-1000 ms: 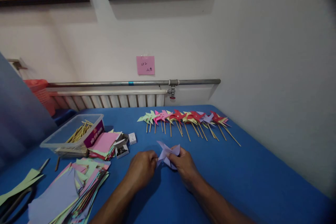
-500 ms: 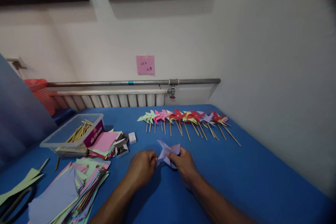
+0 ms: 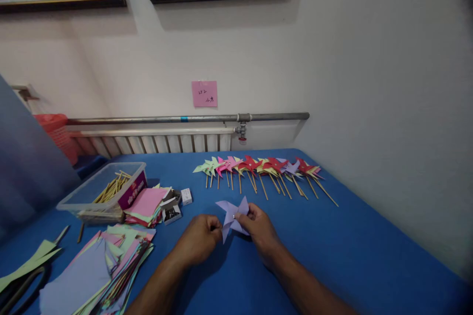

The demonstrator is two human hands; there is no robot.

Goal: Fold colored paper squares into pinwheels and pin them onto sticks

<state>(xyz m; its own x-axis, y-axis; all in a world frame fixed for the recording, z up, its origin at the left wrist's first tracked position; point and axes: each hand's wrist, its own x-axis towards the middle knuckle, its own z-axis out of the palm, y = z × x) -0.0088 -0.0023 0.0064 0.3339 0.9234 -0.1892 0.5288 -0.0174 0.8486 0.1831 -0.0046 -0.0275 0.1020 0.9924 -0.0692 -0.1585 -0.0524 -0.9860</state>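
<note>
A lilac paper pinwheel (image 3: pixel 229 210) is held above the blue table, with a small shiny pin at its centre. My right hand (image 3: pixel 260 229) pinches it, the thumb beside the pin and the fingers behind the paper. My left hand (image 3: pixel 201 240) is closed, with its fingertips right at the pinwheel's lower left blade. Whether they grip the paper or anything else is hidden. No stick shows on this pinwheel.
Finished pinwheels on sticks (image 3: pixel 251 165) lie in a row at the back. To the left are a plastic box of sticks (image 3: pixel 76 199), pink paper squares (image 3: pixel 148 201), a small box of pins (image 3: pixel 171 214), a pile of cut paper (image 3: pixel 79 273) and scissors (image 3: pixel 27 283).
The pinwheel's blades have turned, and its centre pin now shows beside my right thumb. My left hand has shifted slightly left and down. The view has tilted up a little.
</note>
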